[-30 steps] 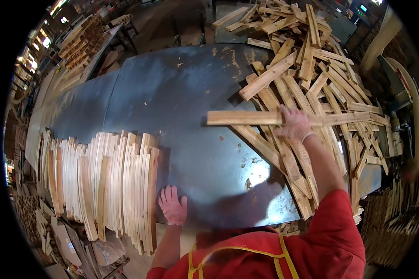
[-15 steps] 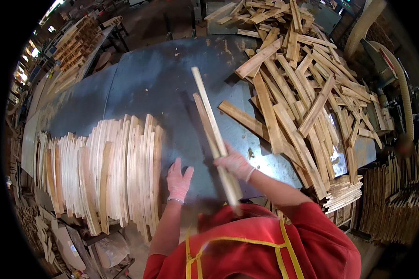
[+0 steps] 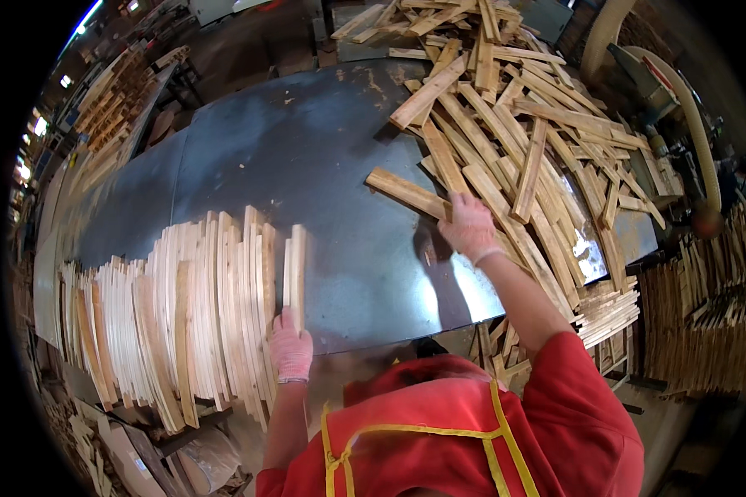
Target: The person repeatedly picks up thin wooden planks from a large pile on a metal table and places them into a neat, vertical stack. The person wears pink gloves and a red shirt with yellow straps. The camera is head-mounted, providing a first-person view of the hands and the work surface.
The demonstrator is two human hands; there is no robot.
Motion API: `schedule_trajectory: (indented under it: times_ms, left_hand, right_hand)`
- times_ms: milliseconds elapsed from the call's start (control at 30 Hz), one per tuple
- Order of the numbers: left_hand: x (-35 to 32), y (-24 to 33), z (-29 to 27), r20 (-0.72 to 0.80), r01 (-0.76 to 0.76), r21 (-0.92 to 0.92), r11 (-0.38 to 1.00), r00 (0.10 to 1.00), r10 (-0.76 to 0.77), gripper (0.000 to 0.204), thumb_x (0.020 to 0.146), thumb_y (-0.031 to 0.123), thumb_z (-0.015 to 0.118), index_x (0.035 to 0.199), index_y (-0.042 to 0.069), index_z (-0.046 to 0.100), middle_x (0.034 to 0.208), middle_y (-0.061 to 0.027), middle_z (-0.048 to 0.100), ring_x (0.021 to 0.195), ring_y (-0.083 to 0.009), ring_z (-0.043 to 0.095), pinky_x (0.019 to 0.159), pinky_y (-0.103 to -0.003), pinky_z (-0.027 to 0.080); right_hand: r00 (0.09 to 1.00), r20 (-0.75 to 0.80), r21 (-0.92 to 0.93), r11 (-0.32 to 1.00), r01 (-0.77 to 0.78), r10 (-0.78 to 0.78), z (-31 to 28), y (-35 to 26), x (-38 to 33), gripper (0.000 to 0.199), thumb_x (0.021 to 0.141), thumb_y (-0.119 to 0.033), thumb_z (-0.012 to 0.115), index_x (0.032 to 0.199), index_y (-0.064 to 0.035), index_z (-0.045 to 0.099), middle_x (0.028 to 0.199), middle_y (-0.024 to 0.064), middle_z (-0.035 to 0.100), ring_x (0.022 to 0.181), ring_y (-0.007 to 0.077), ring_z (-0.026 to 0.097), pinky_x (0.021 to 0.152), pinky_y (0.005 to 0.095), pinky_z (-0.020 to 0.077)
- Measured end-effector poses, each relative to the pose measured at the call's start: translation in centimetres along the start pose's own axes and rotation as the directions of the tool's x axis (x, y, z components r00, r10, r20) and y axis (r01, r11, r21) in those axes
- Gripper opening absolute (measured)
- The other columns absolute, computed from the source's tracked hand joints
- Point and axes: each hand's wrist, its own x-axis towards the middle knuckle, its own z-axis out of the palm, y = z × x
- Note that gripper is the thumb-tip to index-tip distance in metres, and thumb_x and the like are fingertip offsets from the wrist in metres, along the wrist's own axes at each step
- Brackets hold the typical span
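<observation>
My left hand (image 3: pixel 291 349), in a pale pinkish glove, is closed round the near end of two pale wooden strips (image 3: pixel 297 267). These stand close beside the right end of a long row of wooden strips (image 3: pixel 211 306) packed side by side along the near left edge of the table. Over on the right, my gloved right hand (image 3: pixel 471 229) grips the near end of a brown wooden board (image 3: pixel 406 192) at the left side of a loose heap. Its fingertips are partly hidden against the wood.
The jumbled heap of wooden boards (image 3: pixel 526 178) covers the right part of the dark metal table (image 3: pixel 348 273). Stacked wood (image 3: pixel 704 323) stands beyond it, near a ribbed hose (image 3: pixel 696 124). At far left, more wood is piled (image 3: pixel 112 99) on another table.
The two strips have gone from my right hand to my left, beside the row. My right hand has moved right and away from me, onto a board in the heap.
</observation>
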Motion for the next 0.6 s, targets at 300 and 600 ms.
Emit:
schedule_trajectory:
  times_ms: [300,600]
  left_hand:
    - [-0.4,0.0,-1.0,-0.109,0.051,0.362,0.931,0.994,-0.012,0.080,0.092,0.030,0.070,0.164,0.015,0.039,0.155,-0.0140,0.052,0.143,-0.0350,0.049,0.119,-0.056,0.037]
    - [-0.9,-2.0,2.0,-0.230,0.070,0.308,0.949,0.973,0.003,0.078,0.088,0.030,0.075,0.158,0.011,0.045,0.156,-0.0125,0.046,0.149,-0.0363,0.041,0.120,-0.054,0.036]
  right_hand:
    - [0.932,0.270,0.095,0.957,-0.276,0.242,-3.9,8.6,-1.3,0.058,0.090,-0.022,0.075,0.144,-0.0147,0.053,0.131,0.0194,0.069,0.125,0.0430,0.065,0.105,0.0506,0.0531]
    - [0.929,0.178,-0.207,0.935,-0.288,0.325,-2.1,19.2,-16.8,0.074,0.086,-0.028,0.080,0.152,-0.0165,0.049,0.137,0.0187,0.066,0.131,0.0397,0.061,0.114,0.0492,0.0471]
